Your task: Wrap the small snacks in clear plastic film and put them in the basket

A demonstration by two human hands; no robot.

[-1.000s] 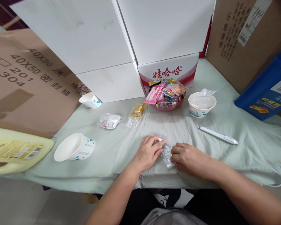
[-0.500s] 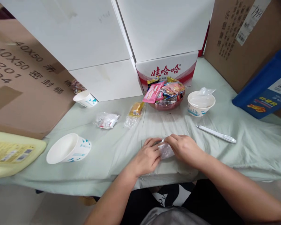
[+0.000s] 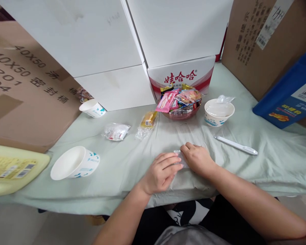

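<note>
A small clear plastic bag [image 3: 184, 163] lies low over the cloth near the table's front edge, mostly covered by my fingers. My right hand [image 3: 197, 160] is closed on its right side, knuckles up. At its left side, my left hand [image 3: 163, 173] has curled fingers with the tips pinched at the film; the thumb is largely hidden. Beyond my hands lie a yellow-wrapped snack [image 3: 148, 119] in clear film and a crumpled clear packet [image 3: 116, 131] with white and red in it. A white pen [image 3: 236, 145] rests to the right of my right hand.
A pink bowl [image 3: 182, 115] heaped with wrapped snacks stands against the white carton [image 3: 206, 73]. One paper bowl [image 3: 216, 120] at right holds clear plastic; other paper bowls [image 3: 88, 165] [image 3: 95, 110] stand left. A blue bottle [image 3: 283, 105] and yellow jug [image 3: 38, 160] flank the table.
My left hand has rolled and lifted slightly, its fingers now bent at the bag's edge instead of lying over it. My right hand has shifted slightly; less of the bag shows.
</note>
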